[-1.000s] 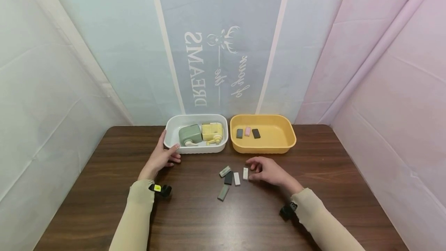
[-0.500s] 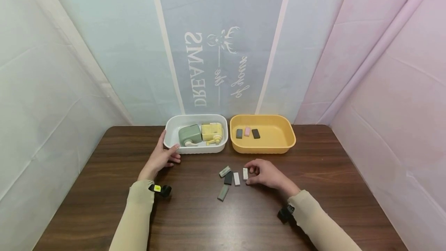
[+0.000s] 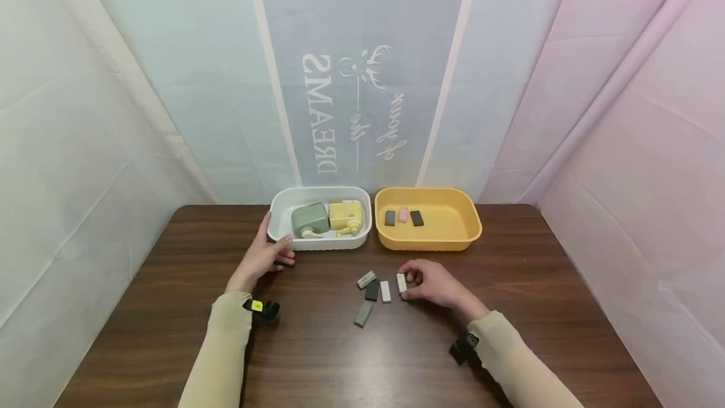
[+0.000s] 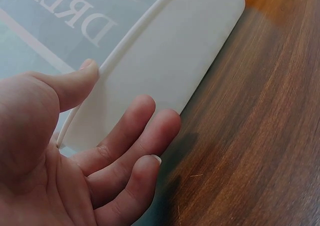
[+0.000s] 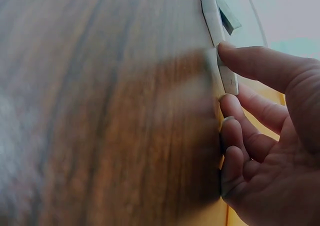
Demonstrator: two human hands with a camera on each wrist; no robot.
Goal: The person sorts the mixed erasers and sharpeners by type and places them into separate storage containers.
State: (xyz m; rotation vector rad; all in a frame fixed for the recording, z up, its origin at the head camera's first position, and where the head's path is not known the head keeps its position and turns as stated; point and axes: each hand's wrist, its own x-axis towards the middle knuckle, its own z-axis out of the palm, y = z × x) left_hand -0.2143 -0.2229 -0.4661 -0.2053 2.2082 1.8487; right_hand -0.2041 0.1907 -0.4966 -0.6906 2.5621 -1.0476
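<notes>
In the head view my right hand [image 3: 433, 283] pinches a small white rectangular block [image 3: 401, 283] lengthwise at the table top, thumb at its near end and fingers at its far end. The right wrist view shows the block [image 5: 229, 80] between the thumb and a bent finger. Left of it lie a second white block [image 3: 386, 291], a black block [image 3: 372, 290] and two grey-green blocks, one [image 3: 366, 279] farther back and one [image 3: 364, 315] nearer. My left hand [image 3: 262, 258] holds the white bin [image 3: 334, 243] at its left corner, its thumb [image 4: 82, 83] on the rim.
Inside the white bin lie a green pump bottle [image 3: 310, 219] and a yellow one [image 3: 344, 215]. Beside it stands a yellow bin [image 3: 447, 222] containing a grey block [image 3: 390, 218], a pink one [image 3: 403, 215] and a black one [image 3: 416, 218]. A cloth backdrop [image 3: 362, 17] rises behind the table.
My right hand has closed its thumb and fingers on the white block, which has shifted and tilted slightly. My left hand stays at the white bin's corner.
</notes>
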